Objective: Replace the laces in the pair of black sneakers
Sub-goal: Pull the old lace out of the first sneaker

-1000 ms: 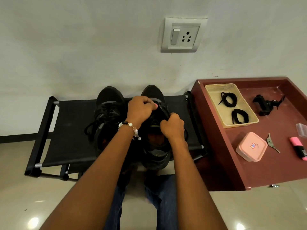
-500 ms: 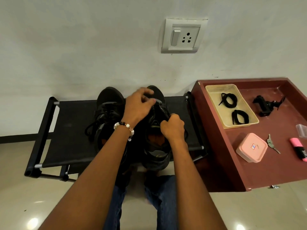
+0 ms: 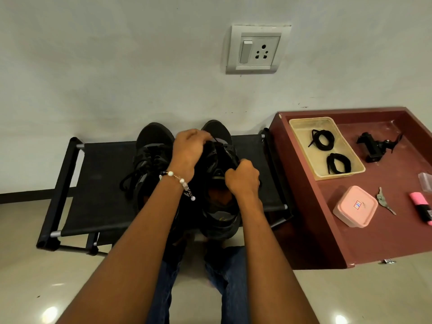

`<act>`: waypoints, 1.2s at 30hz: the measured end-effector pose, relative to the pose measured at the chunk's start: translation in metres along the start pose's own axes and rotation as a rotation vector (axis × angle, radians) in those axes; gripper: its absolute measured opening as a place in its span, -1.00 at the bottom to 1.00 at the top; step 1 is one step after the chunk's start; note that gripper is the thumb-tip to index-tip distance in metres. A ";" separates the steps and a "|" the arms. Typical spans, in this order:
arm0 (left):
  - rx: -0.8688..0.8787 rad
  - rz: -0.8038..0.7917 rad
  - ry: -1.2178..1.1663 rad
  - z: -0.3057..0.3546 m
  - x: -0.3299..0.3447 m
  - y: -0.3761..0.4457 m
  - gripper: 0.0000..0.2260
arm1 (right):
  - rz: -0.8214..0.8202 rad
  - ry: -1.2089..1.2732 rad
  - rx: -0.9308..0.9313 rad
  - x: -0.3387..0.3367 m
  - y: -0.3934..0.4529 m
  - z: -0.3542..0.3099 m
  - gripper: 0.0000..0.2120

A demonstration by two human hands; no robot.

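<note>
Wall (image 3: 117, 66): pale, with a white switch-and-socket plate (image 3: 257, 49)
Bench (image 3: 100, 183): low black fabric rack on the floor, against the wall
Tray (image 3: 397, 230): dark red, just right of the bench; holds a clear tub (image 3: 301, 134) with two coiled black laces (image 3: 322, 139), a pink box (image 3: 354, 206), a key (image 3: 383, 202), a pink highlighter (image 3: 422, 208), a black clamp (image 3: 374, 148)
Sneakers: pair side by side on the bench; left sneaker (image 3: 149, 146) with loose lace; right sneaker (image 3: 218, 134) between the hands
Left hand (image 3: 189, 150): grip pinching a lace end at the right sneaker's front; beaded bracelet (image 3: 178, 181) on the wrist
Right hand (image 3: 243, 176): grip curled round the right sneaker's collar edge
</note>
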State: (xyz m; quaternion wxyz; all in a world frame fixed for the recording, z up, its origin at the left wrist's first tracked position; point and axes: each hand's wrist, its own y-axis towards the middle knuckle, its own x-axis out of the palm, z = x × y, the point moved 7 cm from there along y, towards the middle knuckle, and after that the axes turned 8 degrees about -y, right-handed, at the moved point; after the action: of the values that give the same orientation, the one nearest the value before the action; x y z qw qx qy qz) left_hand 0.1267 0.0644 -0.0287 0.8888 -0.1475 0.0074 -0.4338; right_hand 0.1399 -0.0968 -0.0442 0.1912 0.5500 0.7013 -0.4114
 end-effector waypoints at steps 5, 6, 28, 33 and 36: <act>-0.112 -0.043 -0.925 0.014 -0.006 -0.002 -0.82 | 0.009 0.011 0.009 0.001 -0.002 0.000 -0.78; -0.106 -0.038 -0.955 0.016 -0.007 -0.003 -0.83 | 0.006 0.014 0.011 0.001 -0.002 0.000 -0.78; -0.058 -0.175 0.173 0.001 0.010 -0.008 -0.72 | 0.021 0.007 0.014 -0.001 -0.003 0.000 -0.79; 0.018 -0.225 -0.670 0.031 0.000 -0.006 -0.82 | 0.029 0.007 0.005 -0.002 -0.005 -0.001 -0.79; -0.003 -0.192 -0.939 0.031 -0.005 -0.003 -0.79 | 0.025 0.007 0.001 -0.003 -0.006 -0.001 -0.79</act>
State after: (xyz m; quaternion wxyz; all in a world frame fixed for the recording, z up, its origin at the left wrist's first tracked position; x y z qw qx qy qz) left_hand 0.1259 0.0741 0.0012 0.7518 -0.3286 -0.4080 -0.4005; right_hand 0.1358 -0.0983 -0.0394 0.1934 0.5605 0.6947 -0.4073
